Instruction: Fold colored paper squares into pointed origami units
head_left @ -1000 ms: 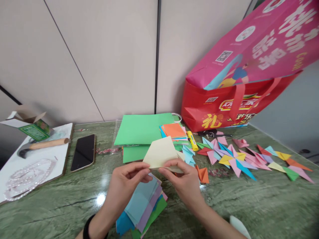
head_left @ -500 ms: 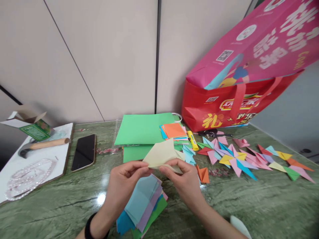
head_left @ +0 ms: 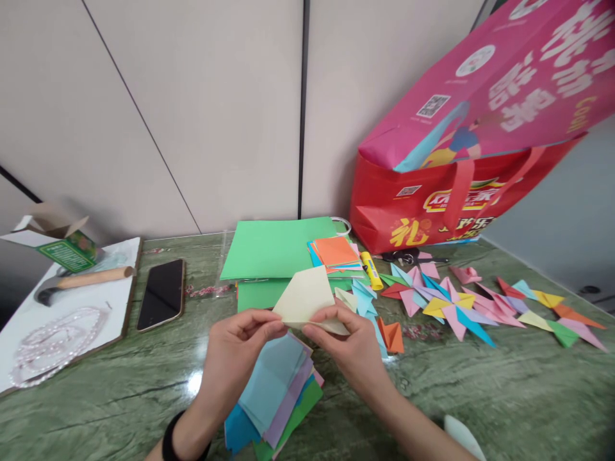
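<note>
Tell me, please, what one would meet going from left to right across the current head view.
Wooden-handled tool → dark-screened phone → left hand → cream paper, held in both hands → right hand → red bag.

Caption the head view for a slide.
Left hand and right hand hold a folded cream paper sheet over a green marbled tabletop.
</note>
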A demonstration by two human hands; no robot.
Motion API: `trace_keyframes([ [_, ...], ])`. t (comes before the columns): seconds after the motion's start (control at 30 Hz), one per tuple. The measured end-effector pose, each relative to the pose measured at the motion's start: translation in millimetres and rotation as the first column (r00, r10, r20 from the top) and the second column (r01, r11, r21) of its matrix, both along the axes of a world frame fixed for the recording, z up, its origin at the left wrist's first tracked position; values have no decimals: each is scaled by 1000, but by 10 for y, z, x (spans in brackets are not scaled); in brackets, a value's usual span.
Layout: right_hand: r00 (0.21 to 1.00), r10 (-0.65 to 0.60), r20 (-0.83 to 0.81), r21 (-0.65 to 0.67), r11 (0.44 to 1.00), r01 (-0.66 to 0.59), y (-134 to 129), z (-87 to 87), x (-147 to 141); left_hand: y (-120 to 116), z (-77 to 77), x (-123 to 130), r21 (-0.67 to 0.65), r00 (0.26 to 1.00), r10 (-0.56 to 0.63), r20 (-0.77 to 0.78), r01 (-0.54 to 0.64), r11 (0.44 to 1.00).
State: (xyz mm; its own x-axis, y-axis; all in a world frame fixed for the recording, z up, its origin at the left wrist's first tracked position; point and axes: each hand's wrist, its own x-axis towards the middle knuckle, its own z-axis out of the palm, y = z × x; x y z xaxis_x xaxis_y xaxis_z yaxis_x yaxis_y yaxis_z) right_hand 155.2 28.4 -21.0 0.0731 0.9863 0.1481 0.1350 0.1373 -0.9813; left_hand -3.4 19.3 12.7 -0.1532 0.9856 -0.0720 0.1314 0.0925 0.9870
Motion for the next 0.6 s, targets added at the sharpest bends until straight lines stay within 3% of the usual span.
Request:
trace_keyframes([
  [0.13, 1000, 11, -20, 16, 1000, -11, 15, 5, 16, 3, -5, 7, 62, 999, 2, -50, 1, 998],
  [0.4, 994, 58, -88, -66, 996, -63, 3, 25, 10, 10, -17, 14, 39, 994, -7, 112, 2, 999],
  [0.6, 991, 65, -116, -61, 996, -72, 16, 11, 1, -17, 12, 26, 79, 997, 18, 75, -24, 997],
])
